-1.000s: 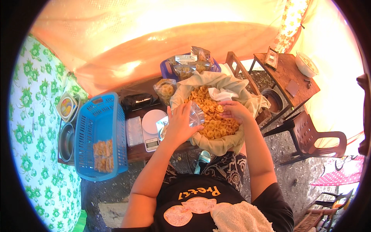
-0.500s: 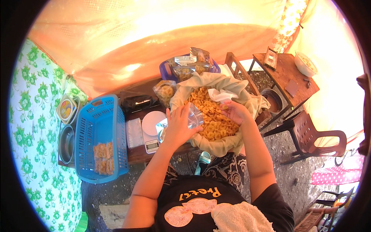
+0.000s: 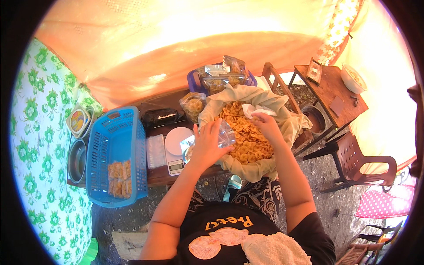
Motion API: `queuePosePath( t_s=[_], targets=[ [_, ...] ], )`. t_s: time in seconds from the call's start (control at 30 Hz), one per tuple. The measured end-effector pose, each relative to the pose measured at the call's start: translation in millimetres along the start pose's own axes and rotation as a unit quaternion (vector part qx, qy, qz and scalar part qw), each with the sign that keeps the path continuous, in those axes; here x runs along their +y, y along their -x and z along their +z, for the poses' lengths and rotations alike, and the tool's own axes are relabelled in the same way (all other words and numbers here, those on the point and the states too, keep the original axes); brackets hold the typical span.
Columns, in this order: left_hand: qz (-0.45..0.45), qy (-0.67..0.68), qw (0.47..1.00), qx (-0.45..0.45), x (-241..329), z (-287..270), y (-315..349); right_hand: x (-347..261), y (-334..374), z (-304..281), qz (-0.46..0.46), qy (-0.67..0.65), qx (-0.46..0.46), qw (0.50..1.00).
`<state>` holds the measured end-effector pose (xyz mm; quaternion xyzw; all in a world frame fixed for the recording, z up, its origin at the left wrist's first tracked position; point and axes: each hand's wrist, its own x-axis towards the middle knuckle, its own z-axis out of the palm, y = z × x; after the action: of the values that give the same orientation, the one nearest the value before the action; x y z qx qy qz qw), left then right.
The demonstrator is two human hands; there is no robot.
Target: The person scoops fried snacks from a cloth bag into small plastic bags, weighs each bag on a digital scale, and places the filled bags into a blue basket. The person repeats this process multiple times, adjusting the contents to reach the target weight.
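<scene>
My left hand (image 3: pixel 206 146) is closed round a clear plastic bag (image 3: pixel 226 133), tilted over the near-left side of a cloth-lined container. Yellow-brown banana chips (image 3: pixel 249 137) fill the container, and a pale cloth (image 3: pixel 247 170) drapes over its rim. My right hand (image 3: pixel 268 128) is over the chips on the right, fingers bent together at the lower edge of a crumpled white sheet (image 3: pixel 258 110). What those fingers hold, if anything, is hidden.
Left of the container are a white scale (image 3: pixel 176 166), flat clear bags (image 3: pixel 155 151) and a blue basket (image 3: pixel 116 145) with packed snacks. Behind stand a filled pouch (image 3: pixel 193 105) and a purple basket (image 3: pixel 193 84) of pouches. A brown chair (image 3: pixel 353 154) and wooden table (image 3: pixel 327 81) are right.
My right hand has moved slightly up toward the white sheet, its fingers now at the sheet's edge. My left hand still holds the bag in about the same place.
</scene>
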<state>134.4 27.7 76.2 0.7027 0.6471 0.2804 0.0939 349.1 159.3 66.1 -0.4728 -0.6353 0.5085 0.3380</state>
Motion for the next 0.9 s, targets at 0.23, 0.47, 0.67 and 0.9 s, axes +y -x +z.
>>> queuePosePath(
  t_s=[0.23,0.47,0.67,0.9],
  targets=[
    [-0.002,-0.001,1.000,0.020,6,3,-4,-34,17,38,-0.113,0.031,-0.106,0.987],
    [-0.006,0.001,0.999,0.040,1,-6,-6,20,-24,-26,0.041,0.249,0.013,0.968],
    [-0.009,0.016,0.999,0.045,0,-5,-3,70,-8,-11,0.107,0.513,-0.063,0.850],
    [-0.011,0.014,0.999,0.033,-1,-1,-3,34,0,-21,0.068,0.270,-0.187,0.942]
  ],
)
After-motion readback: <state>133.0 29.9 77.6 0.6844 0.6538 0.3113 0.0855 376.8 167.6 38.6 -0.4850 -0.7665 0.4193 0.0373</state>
